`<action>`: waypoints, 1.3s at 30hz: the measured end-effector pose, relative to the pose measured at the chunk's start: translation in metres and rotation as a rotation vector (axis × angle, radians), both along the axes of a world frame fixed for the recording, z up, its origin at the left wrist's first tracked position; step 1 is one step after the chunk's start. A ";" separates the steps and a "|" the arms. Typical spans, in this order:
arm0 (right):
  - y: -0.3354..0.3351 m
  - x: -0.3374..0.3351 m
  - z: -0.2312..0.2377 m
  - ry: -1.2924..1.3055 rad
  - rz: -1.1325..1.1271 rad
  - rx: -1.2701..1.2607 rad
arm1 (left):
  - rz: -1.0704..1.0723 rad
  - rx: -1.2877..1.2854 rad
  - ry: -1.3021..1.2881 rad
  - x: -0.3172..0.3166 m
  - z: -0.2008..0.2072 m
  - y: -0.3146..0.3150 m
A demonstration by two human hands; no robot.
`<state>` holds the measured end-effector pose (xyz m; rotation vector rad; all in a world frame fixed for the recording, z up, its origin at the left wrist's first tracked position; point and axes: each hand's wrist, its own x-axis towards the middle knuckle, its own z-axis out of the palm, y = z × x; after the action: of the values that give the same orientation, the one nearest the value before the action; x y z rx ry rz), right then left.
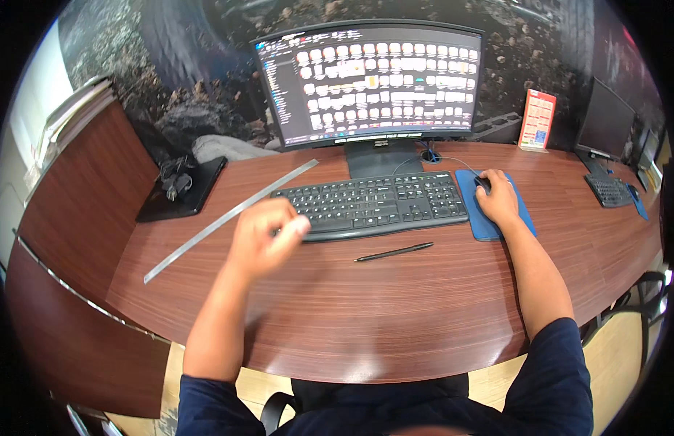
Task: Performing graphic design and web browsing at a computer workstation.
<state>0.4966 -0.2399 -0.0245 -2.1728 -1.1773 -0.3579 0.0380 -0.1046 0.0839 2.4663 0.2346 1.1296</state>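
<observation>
My right hand (pixel 499 195) rests over a dark computer mouse (pixel 483 183), its fingers wrapped round it on a blue mouse pad (pixel 522 211). Raised over the desk, my left hand (pixel 268 236) is curled into a loose fist, slightly blurred, with nothing visible in it. It covers the left end of a black keyboard (pixel 373 206); whether it touches the keys I cannot tell. A black pen (pixel 394 252) lies just in front of the keyboard. Left of it, a long metal ruler (pixel 228 216) lies slanted, partly behind my left hand.
Behind the keyboard stands a lit monitor (pixel 373 87) showing rows of file icons. A black laptop (pixel 195 200) with a coiled cable on top sits at the left, beside a wooden partition (pixel 82 174). To the right are a red-and-white card stand (pixel 537 120) and a second monitor (pixel 604 120).
</observation>
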 end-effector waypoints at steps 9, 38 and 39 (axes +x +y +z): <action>0.001 0.000 0.002 0.005 0.014 -0.006 | -0.916 -0.311 -0.914 0.047 0.077 -0.204; 0.000 0.001 -0.003 -0.020 0.065 -0.003 | 0.644 -0.065 0.420 -0.037 -0.055 0.071; 0.001 0.007 -0.006 -0.031 0.072 0.024 | 0.687 -0.098 0.533 -0.039 -0.059 0.074</action>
<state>0.5039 -0.2386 -0.0307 -2.1051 -1.2590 -0.3742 -0.0006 -0.0308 0.0252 2.6102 1.3330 0.6126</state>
